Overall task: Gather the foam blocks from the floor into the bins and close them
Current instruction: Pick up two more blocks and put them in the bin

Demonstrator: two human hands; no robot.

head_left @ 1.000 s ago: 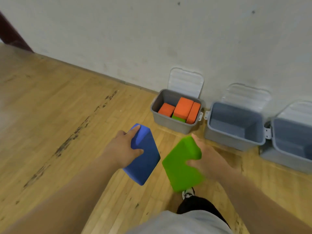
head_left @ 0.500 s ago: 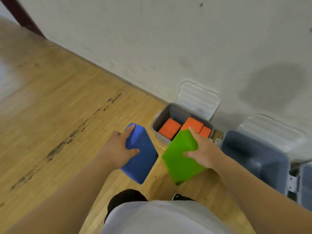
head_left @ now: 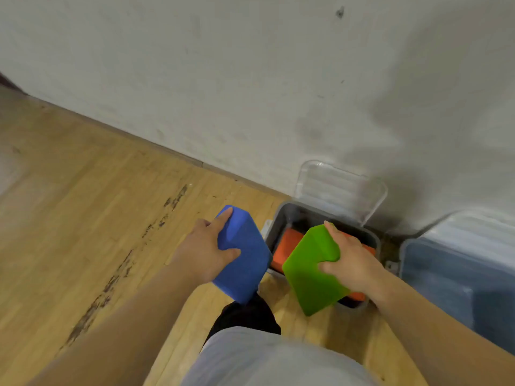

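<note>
Left hand: grip curled round a blue foam block. At its three o'clock, the right hand clutches a green block. Beyond, at twelve o'clock, the open gray bin holds orange blocks, its lid against the wall.

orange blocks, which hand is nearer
Right. The right hand with the green block is over the orange blocks; the left hand with the blue block is left of the bin.

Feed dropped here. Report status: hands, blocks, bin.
Left hand grips blue block, just left of bin. Right hand grips green block over the open bin. Orange blocks already inside, lid up; nothing blocking.
</note>
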